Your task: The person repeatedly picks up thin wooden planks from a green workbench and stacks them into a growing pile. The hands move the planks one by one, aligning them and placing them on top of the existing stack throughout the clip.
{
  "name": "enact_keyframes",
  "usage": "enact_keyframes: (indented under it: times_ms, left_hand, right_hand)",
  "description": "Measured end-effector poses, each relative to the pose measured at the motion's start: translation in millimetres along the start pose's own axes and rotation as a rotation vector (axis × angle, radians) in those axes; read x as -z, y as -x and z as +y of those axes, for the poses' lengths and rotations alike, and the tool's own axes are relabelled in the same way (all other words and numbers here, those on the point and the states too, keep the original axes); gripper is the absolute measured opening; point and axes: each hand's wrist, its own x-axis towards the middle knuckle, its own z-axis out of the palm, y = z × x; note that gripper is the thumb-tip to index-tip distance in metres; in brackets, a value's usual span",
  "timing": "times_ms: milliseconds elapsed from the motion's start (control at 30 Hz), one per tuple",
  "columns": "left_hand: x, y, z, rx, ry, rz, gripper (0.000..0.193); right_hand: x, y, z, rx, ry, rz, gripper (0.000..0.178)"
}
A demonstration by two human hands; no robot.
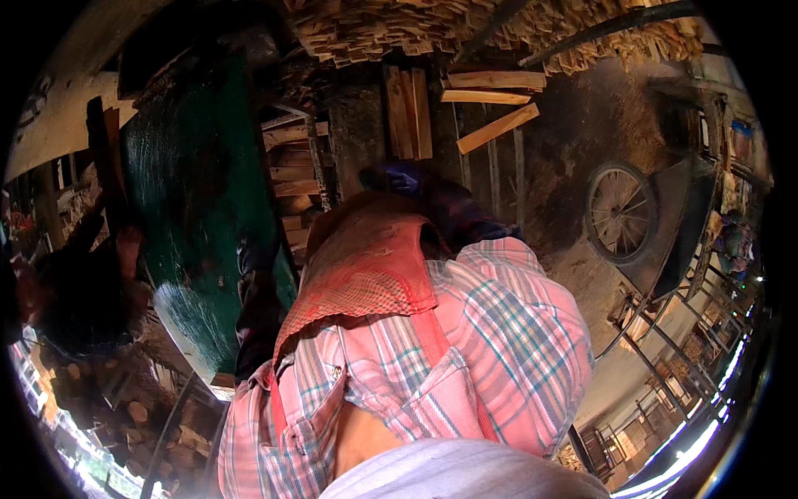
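My right hand (401, 178), in what looks like a dark bluish glove, reaches forward past my red apron (366, 266). Deep shade hides its fingers, so I cannot see whether it holds anything. Just ahead of it lie several long wooden boards (407, 112). My left hand (256, 254), dark and blurred into shadow, is at the right edge of a green, worn tabletop (191, 191). Whether it rests on the top or grips something cannot be made out. Stacked wood pieces (295, 175) lie between the tabletop and the boards.
Another person (83, 287) in dark clothing is left of the green tabletop, one hand (129, 245) near its edge. A cart with a spoked wheel (622, 211) stands at right. More boards (499, 125) lie ahead. A large heap of split wood (399, 29) fills the far side.
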Motion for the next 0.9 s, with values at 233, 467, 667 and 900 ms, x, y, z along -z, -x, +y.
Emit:
enact_keyframes:
  times_ms: [233,467,667,900]
  left_hand:
    - [4.6,18.9,19.0,-0.228,0.171,0.174,0.087]
    - [21.7,33.8,45.5,-0.192,0.278,0.14,0.074]
    - [29.9,37.2,56.9,-0.205,0.398,0.12,0.071]
    - [42.9,17.9,42.9,-0.181,0.441,0.094,0.064]
  right_hand:
    - [129.3,40.6,47.4,-0.123,0.025,0.247,0.026]
    - [151.6,9.8,48.3,-0.286,0.107,0.121,0.022]
    - [102.0,-64.3,-19.3,-0.229,0.182,-0.024,0.019]
    - [-43.0,-128.7,-131.9,0.217,0.1,-0.164,0.01]
